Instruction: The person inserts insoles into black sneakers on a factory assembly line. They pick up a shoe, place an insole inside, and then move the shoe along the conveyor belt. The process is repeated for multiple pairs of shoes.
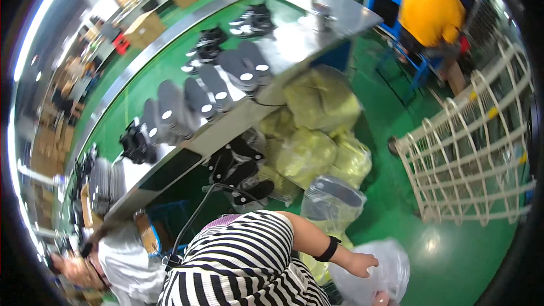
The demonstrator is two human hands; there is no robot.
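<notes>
A translucent plastic bag (391, 266) spreads out at the lower right, low above the green floor. My left hand (360, 264), below a black wristband, is closed at the bag's upper left side, with its fingers curled on the film. Only some fingers of my right hand (381, 298) show at the bottom edge; they are bent against the same bag. What lies inside the bag is too blurred to make out. Just above my left forearm stands another clear bag (333, 201) with dark soles in it.
Yellowish bags (306, 158) and black soles (241, 173) are heaped beside the workbench (306, 39). Grey soles (215, 88) and black shoes (252, 20) line the bench. A white net-sided rack (464, 153) stands right. A person in yellow (430, 8) sits behind; another in white (127, 260) is at left.
</notes>
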